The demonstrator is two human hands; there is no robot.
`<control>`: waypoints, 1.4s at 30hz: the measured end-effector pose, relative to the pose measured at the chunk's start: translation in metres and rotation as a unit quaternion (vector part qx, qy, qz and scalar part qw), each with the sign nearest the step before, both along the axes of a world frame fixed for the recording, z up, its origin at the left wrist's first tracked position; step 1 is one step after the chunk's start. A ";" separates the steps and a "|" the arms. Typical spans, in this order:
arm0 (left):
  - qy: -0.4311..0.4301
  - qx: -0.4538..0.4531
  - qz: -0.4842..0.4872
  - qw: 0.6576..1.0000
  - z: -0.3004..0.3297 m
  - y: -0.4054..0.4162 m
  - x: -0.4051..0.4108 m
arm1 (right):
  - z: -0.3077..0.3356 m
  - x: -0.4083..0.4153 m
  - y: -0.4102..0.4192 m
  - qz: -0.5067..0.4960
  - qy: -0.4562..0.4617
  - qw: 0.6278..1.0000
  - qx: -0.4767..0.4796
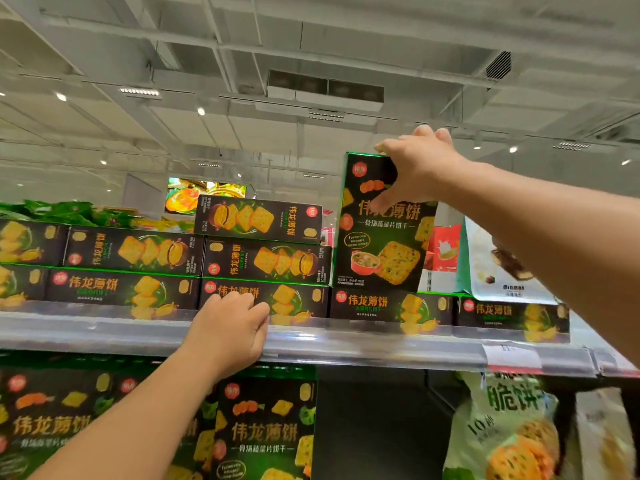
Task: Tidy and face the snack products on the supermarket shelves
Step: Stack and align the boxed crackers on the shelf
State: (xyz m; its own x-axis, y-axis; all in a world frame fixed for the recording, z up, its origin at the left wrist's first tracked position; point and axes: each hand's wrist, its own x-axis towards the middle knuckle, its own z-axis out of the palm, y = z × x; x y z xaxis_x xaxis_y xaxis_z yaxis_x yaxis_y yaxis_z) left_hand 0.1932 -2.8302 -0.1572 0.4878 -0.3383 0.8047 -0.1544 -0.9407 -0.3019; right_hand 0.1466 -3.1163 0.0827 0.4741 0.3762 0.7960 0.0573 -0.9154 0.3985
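Right hand (417, 168) up high, arm stretched out, fingers hooked over the top edge and thumb pressed on the front of the upright black-and-green cardboard cracker box (379, 233), a firm grasp on it as it stands tilted slightly atop the flat-stacked black cracker boxes (266, 261) on the top shelf. Left hand (230, 329) sits lower, palm down, fingers curled over the clear plastic shelf-edge rail (346, 344) and touching the front of a bottom-row box; whether it grips anything, cannot tell. Glossy printed cartons show square yellow crackers. Just right, a pale soft plastic snack bag (498, 271) stands; below, more matching boxes (266, 427) face out upright.
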 end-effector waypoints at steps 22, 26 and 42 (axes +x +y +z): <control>0.011 -0.064 0.009 0.998 -0.006 -0.013 -0.014 | -0.235 -0.099 -0.052 0.193 0.058 0.972 0.120; 0.001 -0.072 -0.020 0.997 -0.009 -0.012 -0.014 | -0.281 -0.075 -0.052 0.202 0.050 0.972 0.111; -0.009 -0.084 -0.048 0.995 -0.015 -0.010 -0.017 | -0.321 0.000 -0.026 0.171 0.114 0.979 0.011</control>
